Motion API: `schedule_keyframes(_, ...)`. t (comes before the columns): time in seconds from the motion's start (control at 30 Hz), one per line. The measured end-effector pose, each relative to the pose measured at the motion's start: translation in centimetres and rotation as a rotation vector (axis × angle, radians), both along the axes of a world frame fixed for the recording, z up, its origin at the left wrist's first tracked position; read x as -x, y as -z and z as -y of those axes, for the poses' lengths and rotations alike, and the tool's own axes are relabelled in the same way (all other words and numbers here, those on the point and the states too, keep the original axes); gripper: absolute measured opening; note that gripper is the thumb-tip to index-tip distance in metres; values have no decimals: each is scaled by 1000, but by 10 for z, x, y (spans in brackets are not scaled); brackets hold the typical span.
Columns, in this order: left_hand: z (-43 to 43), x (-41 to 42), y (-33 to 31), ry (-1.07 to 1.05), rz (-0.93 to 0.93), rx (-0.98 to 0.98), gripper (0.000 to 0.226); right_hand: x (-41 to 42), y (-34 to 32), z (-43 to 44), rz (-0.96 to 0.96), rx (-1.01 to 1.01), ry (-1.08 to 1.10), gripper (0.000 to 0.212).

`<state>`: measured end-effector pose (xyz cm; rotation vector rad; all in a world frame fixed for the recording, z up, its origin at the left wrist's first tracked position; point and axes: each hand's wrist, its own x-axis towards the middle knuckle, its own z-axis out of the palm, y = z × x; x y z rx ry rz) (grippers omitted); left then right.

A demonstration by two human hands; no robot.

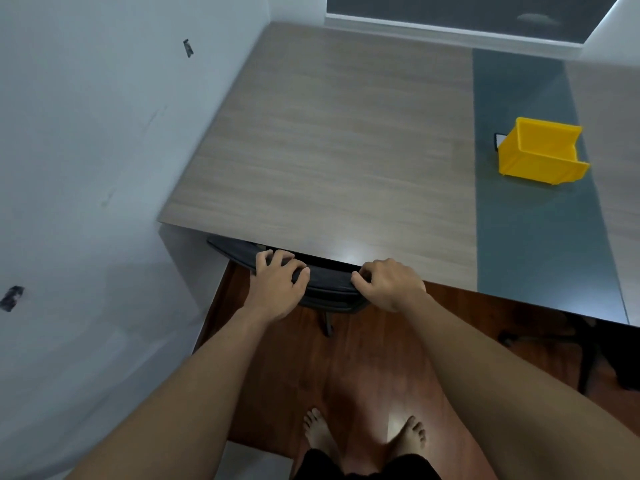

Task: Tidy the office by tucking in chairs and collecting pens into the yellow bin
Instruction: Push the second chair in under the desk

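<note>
A black office chair (329,284) stands pushed under the near edge of the wooden desk (329,150); only the top of its backrest and part of its base show. My left hand (277,289) grips the left part of the backrest top, and my right hand (389,284) grips the right part. The yellow bin (540,152) sits on the desk's dark grey strip at the right, well away from both hands. A small dark object (498,138) lies just behind the bin's left side. No pens are visible.
A white wall (86,168) runs close along the desk's left side. Another dark chair base (561,341) shows under the desk at the right. The floor is reddish wood, and my bare feet (363,434) stand on it behind the chair.
</note>
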<state>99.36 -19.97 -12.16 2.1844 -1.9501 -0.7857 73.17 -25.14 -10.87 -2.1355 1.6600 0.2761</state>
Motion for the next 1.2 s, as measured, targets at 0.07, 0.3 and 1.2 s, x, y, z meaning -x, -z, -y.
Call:
schedule_keyframes(0.07,0,1,0,-11,-6,6,55,0,1,1,4,9,-2,62)
schedule_keyframes(0.3,-1,0,1,-21,19,37,70,1,1,-2,26,-8,19,64)
schedule_keyframes(1.2,56,352,-26,246,-59,96,70,426,-14,-27,112,116,404,91)
